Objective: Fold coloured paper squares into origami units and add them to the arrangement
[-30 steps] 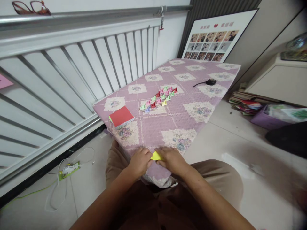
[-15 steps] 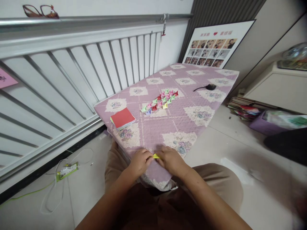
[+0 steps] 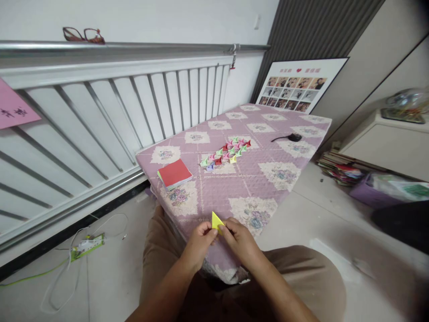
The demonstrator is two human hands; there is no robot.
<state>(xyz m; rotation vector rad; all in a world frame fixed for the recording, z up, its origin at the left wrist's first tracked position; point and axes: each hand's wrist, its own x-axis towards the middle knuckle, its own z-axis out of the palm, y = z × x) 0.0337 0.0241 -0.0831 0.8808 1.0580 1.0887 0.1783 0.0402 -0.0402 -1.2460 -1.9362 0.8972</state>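
A small piece of folded yellow paper (image 3: 216, 221), roughly triangular with its point up, is pinched between both hands over the near corner of the table. My left hand (image 3: 200, 241) grips its lower left side, fingers closed. On its right side, my right hand (image 3: 240, 240) is closed with the thumb against the paper. Farther up the cloth stand several small folded paper pieces (image 3: 226, 157) in pink, red, green, yellow and purple, set in slanting rows. A stack of square paper (image 3: 175, 173), red on top, lies near the left edge.
The table wears a purple floral tablecloth (image 3: 214, 188). A black object with a short cord (image 3: 295, 137) lies at its right. A white radiator (image 3: 161, 103) runs along the left, and a photo board (image 3: 300, 85) leans behind. On the floor are a power strip (image 3: 87, 245) and a purple bin (image 3: 372, 192).
The yellow paper has been raised and turned, so a larger triangle shows above my fingers. Both hands keep hold of it. The camera view has tilted up slightly.
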